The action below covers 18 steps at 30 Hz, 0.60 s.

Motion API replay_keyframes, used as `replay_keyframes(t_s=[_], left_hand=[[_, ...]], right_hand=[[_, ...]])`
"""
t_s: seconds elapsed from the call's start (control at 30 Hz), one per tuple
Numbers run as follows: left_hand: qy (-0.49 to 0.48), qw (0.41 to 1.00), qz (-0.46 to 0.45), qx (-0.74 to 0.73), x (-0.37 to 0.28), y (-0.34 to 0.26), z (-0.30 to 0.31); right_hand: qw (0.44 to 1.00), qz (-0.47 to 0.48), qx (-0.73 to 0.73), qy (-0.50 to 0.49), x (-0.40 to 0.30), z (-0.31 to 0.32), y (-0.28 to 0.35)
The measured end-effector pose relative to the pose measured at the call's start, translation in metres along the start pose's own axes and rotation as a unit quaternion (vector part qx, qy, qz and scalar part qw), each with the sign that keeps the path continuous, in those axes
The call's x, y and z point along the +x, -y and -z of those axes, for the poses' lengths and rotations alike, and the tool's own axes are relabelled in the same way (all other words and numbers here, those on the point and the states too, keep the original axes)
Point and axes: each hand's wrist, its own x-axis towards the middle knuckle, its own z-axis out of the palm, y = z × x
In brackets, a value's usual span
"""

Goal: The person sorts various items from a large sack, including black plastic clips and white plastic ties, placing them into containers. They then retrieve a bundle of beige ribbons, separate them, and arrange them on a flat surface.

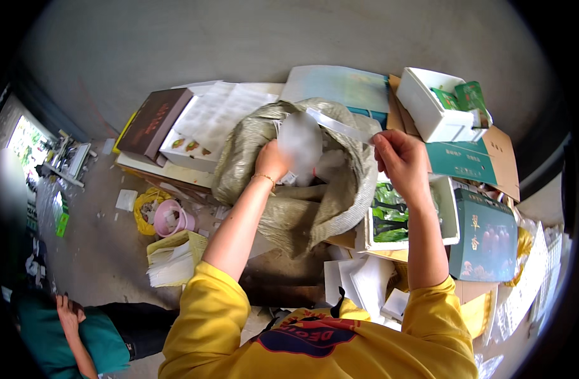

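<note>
An open woven plastic sack [251, 137], its rim rolled outward, stands before me with loose pale items inside. Over its mouth my left hand [273, 161] is at the edge of a blurred whitish, rounded thing [300, 142]; whether the fingers grip it cannot be told. My right hand [399, 154], at the sack's right rim, pinches the end of a translucent white strip [339, 127] between thumb and fingers. The strip slants up and left across the sack's opening.
Dark brown box [152, 124] and white molded sheets [218, 111] lie left. Right are a white foam box with green packets [424, 111], a foam box with green contents [453, 208] and a dark teal box [484, 241]. A pink bucket [187, 220] stands on the floor; a co-worker [76, 331] is lower left.
</note>
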Motion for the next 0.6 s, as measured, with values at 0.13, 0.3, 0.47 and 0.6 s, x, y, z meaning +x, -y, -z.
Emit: replay_keyframes(t_s=[0.13,0.3,0.47,0.6], left_hand=[[0.008,0.944,0.153,-0.293,-0.049,0.001,0.035],[-0.016,0.814,0.261,-0.518,-0.093,0.012,0.05],[-0.161,0.736,0.122,-0.646,-0.148,0.025,0.081],[-0.217,0.72,0.075,-0.655,-0.186,0.049,0.106]], right_hand=[[0.994,-0.028,0.108,0.005,-0.013,-0.07,-0.011],[0.985,-0.064,0.155,0.047,-0.025,-0.15,-0.043],[0.991,0.043,0.095,0.081,-0.058,-0.19,-0.024],[0.981,0.143,-0.017,0.13,-0.09,-0.232,0.011]])
